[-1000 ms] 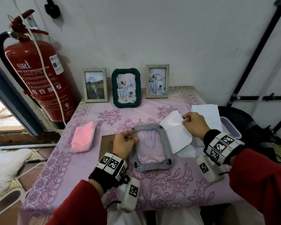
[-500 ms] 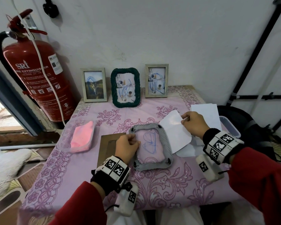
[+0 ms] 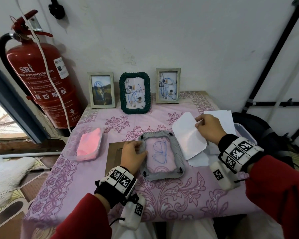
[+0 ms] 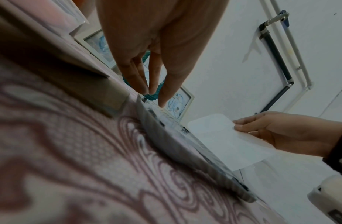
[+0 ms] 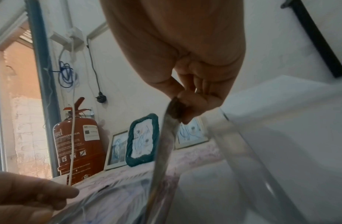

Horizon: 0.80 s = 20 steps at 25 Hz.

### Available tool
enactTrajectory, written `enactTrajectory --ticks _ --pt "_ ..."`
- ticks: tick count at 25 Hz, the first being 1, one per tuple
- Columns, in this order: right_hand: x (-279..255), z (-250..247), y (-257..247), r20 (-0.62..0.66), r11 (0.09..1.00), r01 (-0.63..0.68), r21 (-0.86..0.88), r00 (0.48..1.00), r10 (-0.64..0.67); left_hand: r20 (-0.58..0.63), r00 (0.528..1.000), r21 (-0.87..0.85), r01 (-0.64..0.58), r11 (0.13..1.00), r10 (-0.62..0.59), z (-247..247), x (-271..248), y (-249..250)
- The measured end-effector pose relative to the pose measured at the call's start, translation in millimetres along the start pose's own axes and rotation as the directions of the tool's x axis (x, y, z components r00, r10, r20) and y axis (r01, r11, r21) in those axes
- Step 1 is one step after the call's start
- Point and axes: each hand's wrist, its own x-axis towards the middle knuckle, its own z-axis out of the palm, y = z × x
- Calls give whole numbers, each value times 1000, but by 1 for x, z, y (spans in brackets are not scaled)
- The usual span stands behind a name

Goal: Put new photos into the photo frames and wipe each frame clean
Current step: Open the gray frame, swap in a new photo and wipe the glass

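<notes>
Left hand: the left hand (image 3: 134,155) sits at the centre of the head view, fingertips (image 4: 163,103) pressing down on the left rail of the grey frame (image 3: 162,158); the fingers look fairly straight, nothing is gripped.
Right hand: the right hand (image 3: 208,129), right of centre, pinches one edge of a white photo sheet (image 3: 188,137) between thumb and fingers; the right wrist view shows the pinch close up (image 5: 187,103).
Grey frame: lies flat on the pink floral tablecloth (image 3: 171,195) at the centre of the frame, back side up, its glass showing a blue scribble and the cloth pattern through it.
Photo sheet: rounded corners, blank side up, raised and tilted just right of the grey frame's upper right corner.
Other papers: more white sheets (image 3: 219,118) lie under and behind the right hand, at the right.
Brown backing board: a brown board (image 3: 115,152) lies flat under the left hand, left of the grey frame.
Standing frames: a pale frame (image 3: 102,89), a dark green frame (image 3: 135,93) and another pale frame (image 3: 168,85) stand upright along the wall, upper centre.
Pink cloth: a pink cloth (image 3: 88,144) rests in a clear tub, left of centre.
Fire extinguisher: a red extinguisher (image 3: 41,80) stands at the upper left.
</notes>
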Motion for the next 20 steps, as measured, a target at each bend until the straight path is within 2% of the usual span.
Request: enactTrajectory --ticks 3,5,7,9,12,16,20 --pt "3 -8 -13 -128 996 86 -33 988 -89 18 1000 58 -5 998 4 -4 4 -7" --pt "5 -7 -21 -144 994 113 5 983 -111 54 998 93 9 996 -15 -7 4 -9" --pt "3 2 -27 -70 993 105 53 992 -101 80 997 108 15 994 -23 -9 3 -9" --pt "-5 18 -27 57 992 65 110 996 -71 84 996 101 18 995 -27 -11 2 -8" --pt "-16 40 -24 194 993 22 118 980 -44 78 996 65 35 997 -40 -15 1 -9" --pt "-23 57 -23 275 995 4 99 961 -31 65 997 75 28 997 -33 -17 -1 -12" --pt "-27 68 -26 313 998 45 50 948 -58 87 996 108 21 994 -30 -16 1 -14"
